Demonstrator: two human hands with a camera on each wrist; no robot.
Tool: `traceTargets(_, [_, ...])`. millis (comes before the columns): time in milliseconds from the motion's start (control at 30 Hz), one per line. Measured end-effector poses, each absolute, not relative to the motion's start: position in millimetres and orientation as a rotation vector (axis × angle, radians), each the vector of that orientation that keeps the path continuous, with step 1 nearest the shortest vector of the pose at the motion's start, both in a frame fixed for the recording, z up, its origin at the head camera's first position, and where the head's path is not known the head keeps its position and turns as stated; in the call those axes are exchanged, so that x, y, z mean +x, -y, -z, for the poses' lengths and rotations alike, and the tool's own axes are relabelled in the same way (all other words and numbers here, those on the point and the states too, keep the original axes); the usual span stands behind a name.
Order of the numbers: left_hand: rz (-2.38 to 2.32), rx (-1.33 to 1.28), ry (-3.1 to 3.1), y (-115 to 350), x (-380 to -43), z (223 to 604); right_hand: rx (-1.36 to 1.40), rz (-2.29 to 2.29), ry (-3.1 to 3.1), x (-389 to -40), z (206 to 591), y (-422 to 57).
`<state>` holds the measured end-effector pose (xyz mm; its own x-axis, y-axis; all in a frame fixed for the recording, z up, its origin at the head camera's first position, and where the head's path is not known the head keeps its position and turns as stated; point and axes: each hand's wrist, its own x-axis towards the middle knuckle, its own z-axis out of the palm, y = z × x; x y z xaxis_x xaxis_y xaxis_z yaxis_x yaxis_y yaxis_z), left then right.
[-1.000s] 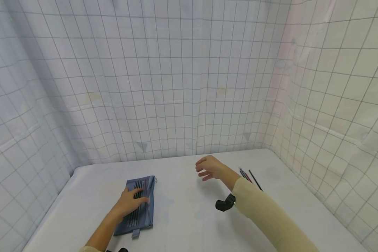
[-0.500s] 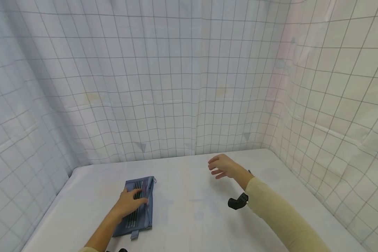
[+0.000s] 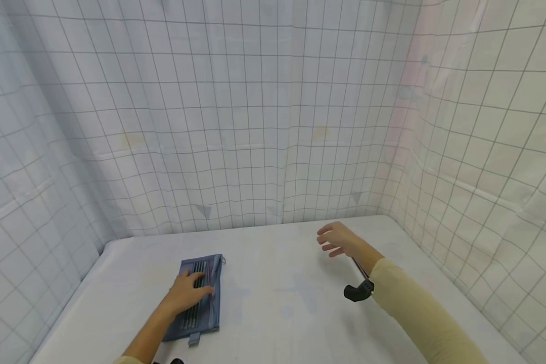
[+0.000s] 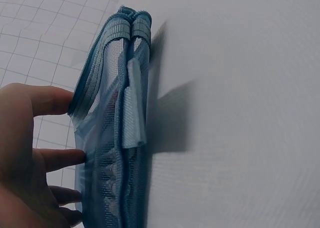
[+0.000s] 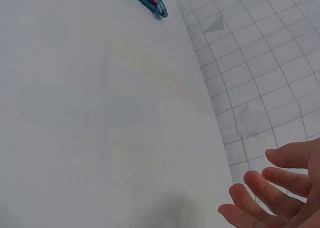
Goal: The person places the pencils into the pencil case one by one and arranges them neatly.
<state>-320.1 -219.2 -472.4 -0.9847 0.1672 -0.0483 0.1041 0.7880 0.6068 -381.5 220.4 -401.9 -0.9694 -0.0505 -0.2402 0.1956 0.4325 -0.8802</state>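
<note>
A blue zippered mesh pencil case (image 3: 215,311) lies flat on the white table toward the left, with several slim dark pens or pencils showing through it. My left hand (image 3: 182,294) rests on its upper face, fingers spread and slightly bent. In the left wrist view the fingertips touch the case (image 4: 107,133) without curling round it. My right hand (image 3: 338,239) hovers above the table on the right, fingers relaxed and nothing in them. Beneath that forearm a thin dark pen or pencil (image 3: 359,268) shows in part; the arm hides the rest.
The white-covered table (image 3: 273,303) spreads between the two hands. Gridded white curtains (image 3: 255,126) stand behind it and along both sides. A black camera (image 3: 359,291) is strapped at the right wrist.
My right hand has moved rightward over the table, its arm now covering most of the pens that showed beside it earlier. The left hand stays on the pencil case.
</note>
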Motion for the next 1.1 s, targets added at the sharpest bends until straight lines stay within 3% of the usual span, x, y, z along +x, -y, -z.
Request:
traceTargets(600, [-1.054, 0.171, -2.8, 225, -320, 475, 0.114, 1.486, -2.526, -376, 418, -266])
traceTargets(1100, [-1.12, 0.121, -2.772, 224, -322, 475, 0.279, 1.342, -2.669, -368, 436, -298])
